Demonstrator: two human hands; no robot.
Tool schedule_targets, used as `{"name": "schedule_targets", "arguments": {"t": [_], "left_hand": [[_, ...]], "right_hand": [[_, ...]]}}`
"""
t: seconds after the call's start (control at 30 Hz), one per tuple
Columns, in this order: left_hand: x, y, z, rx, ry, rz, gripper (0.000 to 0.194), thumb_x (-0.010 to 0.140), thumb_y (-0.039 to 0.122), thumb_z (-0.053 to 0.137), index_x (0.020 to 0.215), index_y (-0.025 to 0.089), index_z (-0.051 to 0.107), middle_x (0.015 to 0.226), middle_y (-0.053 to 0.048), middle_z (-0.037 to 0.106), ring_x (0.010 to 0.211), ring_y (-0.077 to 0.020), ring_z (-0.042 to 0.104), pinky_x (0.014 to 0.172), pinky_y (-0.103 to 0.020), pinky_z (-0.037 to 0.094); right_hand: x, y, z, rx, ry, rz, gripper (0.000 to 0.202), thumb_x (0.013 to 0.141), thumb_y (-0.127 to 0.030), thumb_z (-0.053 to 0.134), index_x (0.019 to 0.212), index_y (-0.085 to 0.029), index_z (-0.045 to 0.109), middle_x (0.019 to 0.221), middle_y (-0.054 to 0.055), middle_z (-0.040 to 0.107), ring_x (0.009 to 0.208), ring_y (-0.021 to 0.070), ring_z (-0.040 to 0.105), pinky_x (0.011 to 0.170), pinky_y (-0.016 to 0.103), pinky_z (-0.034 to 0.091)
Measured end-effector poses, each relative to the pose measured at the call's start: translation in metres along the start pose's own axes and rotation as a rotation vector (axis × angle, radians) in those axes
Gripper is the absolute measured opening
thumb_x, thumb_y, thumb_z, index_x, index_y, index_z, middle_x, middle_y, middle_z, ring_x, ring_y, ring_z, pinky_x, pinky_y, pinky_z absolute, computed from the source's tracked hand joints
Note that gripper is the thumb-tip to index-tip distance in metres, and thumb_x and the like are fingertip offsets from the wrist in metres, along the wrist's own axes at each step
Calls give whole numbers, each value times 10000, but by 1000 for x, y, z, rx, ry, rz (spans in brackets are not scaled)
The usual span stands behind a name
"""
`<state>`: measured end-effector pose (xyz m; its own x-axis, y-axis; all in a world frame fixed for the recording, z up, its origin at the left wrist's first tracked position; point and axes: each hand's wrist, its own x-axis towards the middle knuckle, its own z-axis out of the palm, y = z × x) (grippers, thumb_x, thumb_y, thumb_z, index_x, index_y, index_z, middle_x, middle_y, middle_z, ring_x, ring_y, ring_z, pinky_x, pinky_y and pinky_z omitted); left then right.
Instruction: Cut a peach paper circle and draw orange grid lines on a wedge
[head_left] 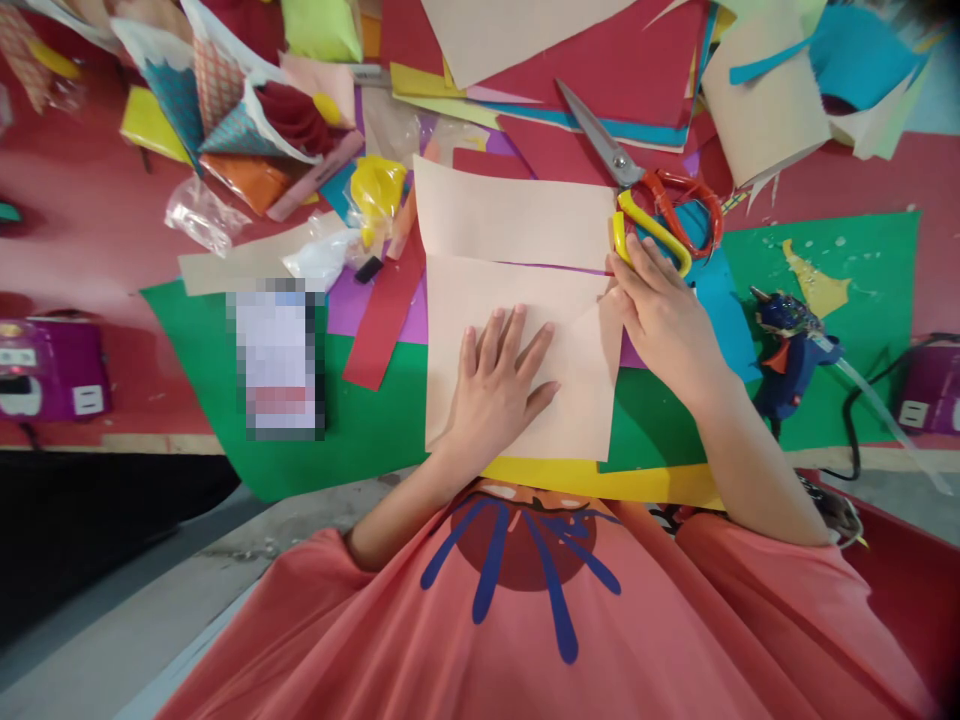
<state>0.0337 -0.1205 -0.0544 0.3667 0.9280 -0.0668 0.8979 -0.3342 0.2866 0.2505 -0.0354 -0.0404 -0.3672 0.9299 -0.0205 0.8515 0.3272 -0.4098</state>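
Observation:
A pale beige sheet of paper (525, 400) lies in front of me, with a narrower beige strip (517, 220) along its far edge and a thin gap between them. My left hand (499, 385) rests flat on the sheet, fingers spread. At the upper right corner of the sheet, my right hand (664, 320) has its thumb and fingers closed around the paper edge. Its fingertips lie against yellow scissor handles (667, 245); the blades of that pair are hidden. Beyond them are larger scissors (626, 165) with red handles, blades slightly apart or shut, I cannot tell.
Green paper (367, 420) lies beneath, with a blurred phone (277, 360) on the left. To the right sits a blue glue gun (787, 370) with a glue stick and cord. Coloured paper sheets (525, 50), patterned pouches (225, 110) and plastic-wrapped pieces (375, 195) fill the far side.

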Motion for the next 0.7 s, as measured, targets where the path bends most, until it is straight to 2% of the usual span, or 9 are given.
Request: {"name": "schedule_targets", "arguments": {"t": [0.17,0.23,0.3,0.37,0.4,0.47,0.57,0.7], "left_hand": [[0,1,0,-2,3,-15,630,946,469,492,1508,240,321,1598,-151,257,1488,-350,203,1179,-604,183],[1,2,0,-2,2,-16,633,948,470,489,1511,239,312,1599,-157,251,1489,-353,195,1176,-608,186],[3,2,-1,-8,2,-18,633,954,469,478,1516,238,300,1599,-163,244,1487,-360,197,1170,-617,193],[5,3,0,-19,3,-13,625,956,456,478,1509,214,319,1596,-172,246,1483,-369,204,1168,-622,197],[5,3,0,-22,10,-10,605,957,438,479,1495,192,349,1592,-176,255,1481,-370,210,1170,-620,197],[6,4,1,-19,29,-8,530,969,378,460,1450,160,424,1584,-170,281,1478,-360,228,1181,-605,196],[6,2,2,-8,48,-14,492,990,314,396,1462,176,408,1584,-143,293,1478,-330,243,1191,-573,208],[2,-10,-1,-13,14,-33,593,993,368,385,1523,128,273,1594,-167,248,1489,-300,217,1207,-521,205]], "right_hand": [[18,11,-5,-50,25,36,426,982,-282,374,1373,-180,509,1525,128,427,1455,328,318,1157,587,318],[22,4,-7,-55,61,25,419,973,-269,394,1371,-199,505,1526,123,425,1468,331,285,1161,613,295],[19,-13,-5,-35,109,-4,420,968,-254,408,1380,-255,489,1527,89,428,1482,322,252,1170,638,258],[12,-35,1,-27,53,-58,432,978,-233,363,1390,-228,488,1541,91,409,1483,302,258,1175,602,284],[7,-45,6,-30,-11,-114,448,982,-228,338,1403,-176,482,1544,111,402,1474,289,284,1176,556,314],[-2,-59,17,-27,-138,-203,495,999,-271,310,1450,-104,428,1552,129,384,1476,259,286,1204,480,292],[-11,-60,28,-47,-166,-175,532,1010,-328,289,1499,-133,363,1568,103,353,1479,241,279,1211,461,270],[-14,-45,30,-86,-124,-103,565,991,-362,345,1517,-154,337,1583,110,311,1482,267,264,1204,491,255]]}}
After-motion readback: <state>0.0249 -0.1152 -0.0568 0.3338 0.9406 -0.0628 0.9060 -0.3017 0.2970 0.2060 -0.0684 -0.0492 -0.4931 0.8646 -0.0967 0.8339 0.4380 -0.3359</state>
